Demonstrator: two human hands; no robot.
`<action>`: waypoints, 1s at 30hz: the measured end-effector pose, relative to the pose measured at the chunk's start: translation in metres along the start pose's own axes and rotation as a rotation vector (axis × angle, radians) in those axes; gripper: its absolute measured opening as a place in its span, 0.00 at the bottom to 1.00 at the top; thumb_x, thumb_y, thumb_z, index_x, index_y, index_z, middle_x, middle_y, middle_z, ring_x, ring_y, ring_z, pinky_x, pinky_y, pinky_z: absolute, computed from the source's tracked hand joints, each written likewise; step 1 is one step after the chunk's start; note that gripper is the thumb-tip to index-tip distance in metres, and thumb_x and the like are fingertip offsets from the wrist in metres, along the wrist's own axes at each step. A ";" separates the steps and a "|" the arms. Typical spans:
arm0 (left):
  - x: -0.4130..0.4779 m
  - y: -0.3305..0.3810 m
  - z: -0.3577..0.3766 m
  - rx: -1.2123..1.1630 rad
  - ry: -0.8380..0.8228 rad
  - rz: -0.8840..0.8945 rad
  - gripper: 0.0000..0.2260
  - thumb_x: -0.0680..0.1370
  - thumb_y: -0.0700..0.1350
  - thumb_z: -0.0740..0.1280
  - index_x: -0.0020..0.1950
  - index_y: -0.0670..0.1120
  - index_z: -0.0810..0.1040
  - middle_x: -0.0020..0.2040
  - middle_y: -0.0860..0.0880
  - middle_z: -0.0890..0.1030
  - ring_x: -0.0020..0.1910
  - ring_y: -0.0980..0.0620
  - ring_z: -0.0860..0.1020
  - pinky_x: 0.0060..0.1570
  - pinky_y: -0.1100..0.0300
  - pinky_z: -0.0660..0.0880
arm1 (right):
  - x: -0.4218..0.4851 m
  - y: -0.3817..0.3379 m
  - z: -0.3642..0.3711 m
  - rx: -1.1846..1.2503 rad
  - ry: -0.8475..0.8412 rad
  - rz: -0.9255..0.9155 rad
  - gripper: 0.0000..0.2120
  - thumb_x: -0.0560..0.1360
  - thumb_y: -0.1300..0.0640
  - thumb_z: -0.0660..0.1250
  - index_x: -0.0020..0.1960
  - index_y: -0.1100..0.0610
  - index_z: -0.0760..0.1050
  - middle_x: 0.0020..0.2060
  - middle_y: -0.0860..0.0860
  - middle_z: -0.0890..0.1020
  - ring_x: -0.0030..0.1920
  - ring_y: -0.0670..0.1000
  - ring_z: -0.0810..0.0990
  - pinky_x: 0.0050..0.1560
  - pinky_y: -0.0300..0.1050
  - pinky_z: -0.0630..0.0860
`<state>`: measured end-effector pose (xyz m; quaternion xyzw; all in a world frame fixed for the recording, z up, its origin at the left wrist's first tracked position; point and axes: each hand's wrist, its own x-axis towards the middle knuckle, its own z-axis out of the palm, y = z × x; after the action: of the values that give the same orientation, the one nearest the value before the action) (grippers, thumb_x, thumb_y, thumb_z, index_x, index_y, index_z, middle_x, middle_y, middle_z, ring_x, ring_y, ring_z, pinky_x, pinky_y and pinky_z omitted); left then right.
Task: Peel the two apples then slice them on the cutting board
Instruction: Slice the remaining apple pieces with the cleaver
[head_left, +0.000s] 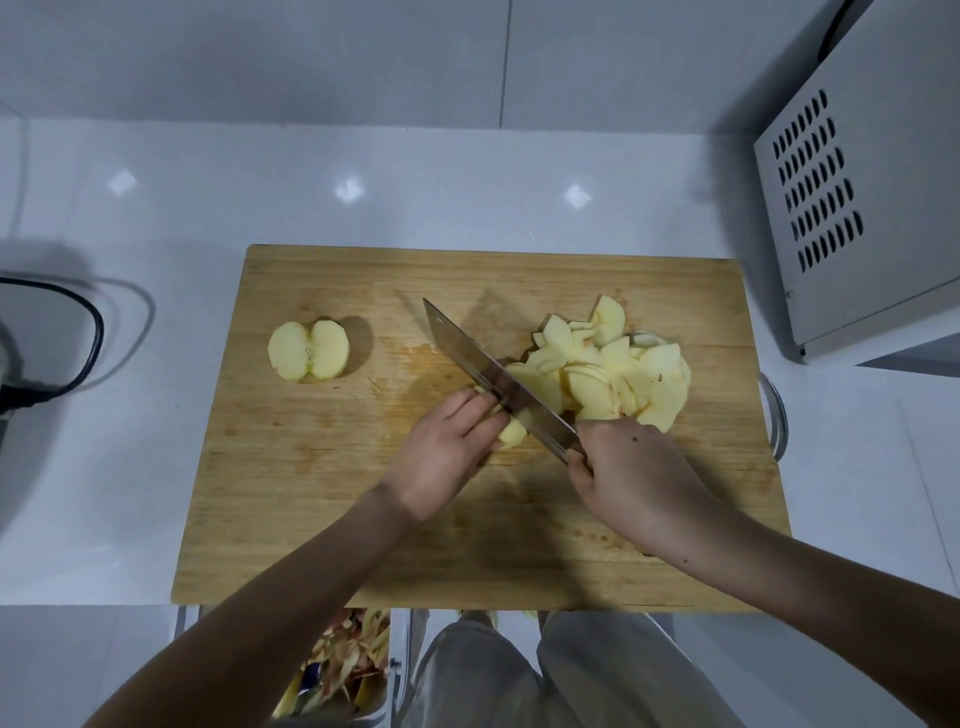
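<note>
A bin (385, 696) below the counter (156, 415) held peels (332, 654). On the board (311, 493) lay one apple half (308, 351), left, and one slice pile (613, 374), right. The left hand (447, 452) curled round one piece (511, 434) mid-board. The right hand (628, 478) gripped one knife (493, 379), blade diagonal, tip pointing far-left.

Both arms are bare and reach in from the lower edge, the left forearm (291, 587) and right forearm (779, 582) angling toward each other. The left grip (447, 447) lies palm down, its fingers bent at the tips onto an apple piece (513, 432), with the thumb hidden beneath. The right grip (631, 470) shows its back, fingers wrapped round the handle of a knife (488, 371). The two grips sit near each other, wrists nearly straight.
</note>
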<state>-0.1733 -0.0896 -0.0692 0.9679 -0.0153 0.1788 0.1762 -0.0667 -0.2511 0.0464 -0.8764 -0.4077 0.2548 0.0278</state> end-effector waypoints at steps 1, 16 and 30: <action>-0.001 0.000 0.000 -0.003 0.003 0.003 0.13 0.77 0.45 0.63 0.56 0.40 0.80 0.54 0.41 0.80 0.55 0.46 0.72 0.50 0.53 0.77 | 0.004 0.000 0.003 0.010 -0.014 0.006 0.09 0.80 0.54 0.56 0.49 0.55 0.74 0.30 0.43 0.67 0.29 0.41 0.66 0.27 0.33 0.59; -0.005 0.003 0.003 -0.063 0.065 -0.050 0.11 0.77 0.43 0.64 0.55 0.38 0.77 0.52 0.39 0.80 0.53 0.45 0.73 0.46 0.52 0.78 | -0.004 0.001 0.004 0.047 0.052 -0.010 0.08 0.80 0.53 0.54 0.45 0.52 0.69 0.29 0.42 0.66 0.28 0.40 0.66 0.26 0.33 0.59; -0.001 0.004 0.000 -0.054 0.074 -0.040 0.13 0.77 0.44 0.63 0.52 0.36 0.81 0.51 0.39 0.81 0.54 0.46 0.73 0.49 0.52 0.78 | -0.006 -0.003 -0.002 -0.018 0.014 -0.024 0.09 0.81 0.53 0.53 0.47 0.53 0.71 0.29 0.42 0.63 0.27 0.40 0.63 0.26 0.34 0.57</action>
<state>-0.1748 -0.0938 -0.0680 0.9556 0.0059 0.2103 0.2062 -0.0714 -0.2527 0.0511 -0.8735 -0.4204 0.2443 0.0258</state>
